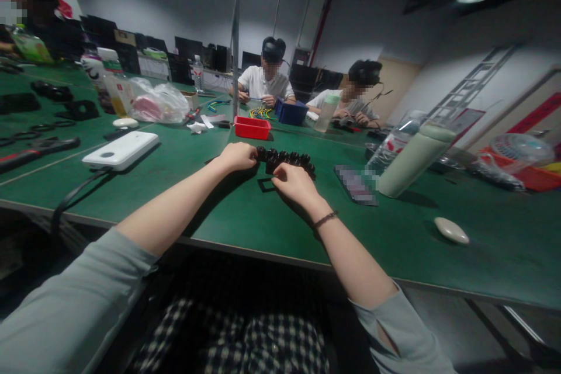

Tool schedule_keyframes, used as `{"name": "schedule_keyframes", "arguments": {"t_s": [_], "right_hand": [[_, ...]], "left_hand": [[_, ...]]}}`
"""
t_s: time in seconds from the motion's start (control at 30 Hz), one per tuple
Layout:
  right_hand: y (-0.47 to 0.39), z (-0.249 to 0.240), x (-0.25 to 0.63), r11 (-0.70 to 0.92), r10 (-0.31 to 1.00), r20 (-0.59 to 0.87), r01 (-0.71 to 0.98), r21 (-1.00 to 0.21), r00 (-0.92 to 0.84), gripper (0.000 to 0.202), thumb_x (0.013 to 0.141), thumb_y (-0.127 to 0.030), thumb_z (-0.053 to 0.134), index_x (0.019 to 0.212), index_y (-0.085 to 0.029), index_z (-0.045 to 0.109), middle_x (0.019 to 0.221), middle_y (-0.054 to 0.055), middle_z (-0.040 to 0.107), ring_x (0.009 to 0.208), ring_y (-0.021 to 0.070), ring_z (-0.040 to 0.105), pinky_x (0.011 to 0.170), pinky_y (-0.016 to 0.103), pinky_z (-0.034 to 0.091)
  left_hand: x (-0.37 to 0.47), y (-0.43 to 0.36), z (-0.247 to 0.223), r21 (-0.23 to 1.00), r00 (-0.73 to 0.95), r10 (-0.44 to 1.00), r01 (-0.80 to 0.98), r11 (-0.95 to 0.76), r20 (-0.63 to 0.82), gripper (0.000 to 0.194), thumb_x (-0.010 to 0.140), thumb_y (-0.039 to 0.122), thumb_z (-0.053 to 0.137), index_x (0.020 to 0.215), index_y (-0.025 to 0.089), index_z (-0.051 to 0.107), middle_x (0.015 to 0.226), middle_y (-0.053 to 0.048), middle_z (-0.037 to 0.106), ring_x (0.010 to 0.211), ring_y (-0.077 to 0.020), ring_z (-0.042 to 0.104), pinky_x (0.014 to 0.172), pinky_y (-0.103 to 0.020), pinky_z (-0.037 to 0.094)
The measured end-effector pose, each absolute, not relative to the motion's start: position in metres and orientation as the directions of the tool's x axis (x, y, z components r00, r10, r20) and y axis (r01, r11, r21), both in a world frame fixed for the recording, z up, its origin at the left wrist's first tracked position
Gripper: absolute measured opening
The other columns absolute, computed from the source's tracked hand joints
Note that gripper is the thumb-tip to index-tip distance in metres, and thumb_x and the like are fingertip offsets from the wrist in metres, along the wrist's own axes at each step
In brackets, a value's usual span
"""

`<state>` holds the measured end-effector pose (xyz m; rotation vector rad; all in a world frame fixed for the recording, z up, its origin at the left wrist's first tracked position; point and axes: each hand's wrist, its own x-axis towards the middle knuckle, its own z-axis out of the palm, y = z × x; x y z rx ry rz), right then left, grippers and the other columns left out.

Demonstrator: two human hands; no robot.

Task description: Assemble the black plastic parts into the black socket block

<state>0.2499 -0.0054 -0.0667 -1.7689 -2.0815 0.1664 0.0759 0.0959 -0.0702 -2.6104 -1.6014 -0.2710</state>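
Observation:
A cluster of small black parts (289, 159), with knobbly tops, stands on the green table (245, 216) in front of me. My left hand (239, 156) is at the cluster's left end, fingers curled and closed against it; what they grip is hidden. In front of the cluster is my right hand (295, 184), its thumb and fingers bent into a pinch; what lies between the tips is too small to make out. Near those fingertips a thin black rectangular outline (264, 185) shows on the table. Just behind the cluster sits a red bin (253, 128).
To the left are a white power bank (121, 151) with a cable, pliers (39, 153) and a plastic bag (160, 102). On the right lie a phone (356, 184), a leaning green flask (416, 159) and a white oval object (451, 231). Two people work across the table beside a blue bin (291, 111).

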Motion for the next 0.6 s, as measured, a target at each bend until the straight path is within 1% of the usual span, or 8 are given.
{"name": "schedule_keyframes", "arguments": {"t_s": [0.23,0.4,0.5,0.6], "right_hand": [[-0.0056,-0.0672,0.2508,0.202,0.966,0.224,0.918,-0.342,-0.129,0.017,0.083,-0.021,0.061,0.098,-0.019,0.069,0.099,0.006,0.074,0.093,0.0200,0.069,0.082,0.029,0.050],[-0.0056,-0.0672,0.2506,0.206,0.965,0.229,0.915,-0.346,-0.130,0.017,0.083,-0.021,0.062,0.098,-0.019,0.069,0.099,0.006,0.074,0.093,0.0201,0.069,0.082,0.029,0.051],[-0.0054,-0.0673,0.2508,0.203,0.965,0.227,0.916,-0.346,-0.128,0.017,0.083,-0.022,0.062,0.098,-0.019,0.069,0.099,0.006,0.074,0.092,0.0202,0.069,0.081,0.029,0.051],[-0.0049,-0.0678,0.2509,0.206,0.965,0.229,0.916,-0.345,-0.131,0.017,0.083,-0.022,0.062,0.098,-0.019,0.069,0.099,0.006,0.074,0.091,0.0204,0.069,0.080,0.029,0.051]], "left_hand": [[0.0730,0.0954,-0.0681,0.070,0.442,0.880,0.886,-0.458,0.173,0.037,0.081,0.029,0.051,0.114,0.021,0.068,0.114,-0.010,0.071,0.106,-0.0280,0.065,0.084,-0.033,0.050],[0.0695,0.0970,-0.0663,0.117,0.449,0.879,0.876,-0.468,0.160,0.035,0.087,0.037,0.047,0.110,0.022,0.069,0.112,-0.008,0.072,0.104,-0.0257,0.066,0.083,-0.030,0.050],[0.0682,0.1003,-0.0661,0.145,0.452,0.878,0.869,-0.473,0.156,0.039,0.089,0.041,0.042,0.109,0.021,0.070,0.112,-0.010,0.072,0.103,-0.0263,0.066,0.083,-0.031,0.050],[0.0665,0.1048,-0.0660,0.178,0.458,0.876,0.859,-0.480,0.152,0.043,0.090,0.042,0.040,0.109,0.018,0.070,0.112,-0.012,0.072,0.102,-0.0270,0.067,0.082,-0.032,0.050]]}}
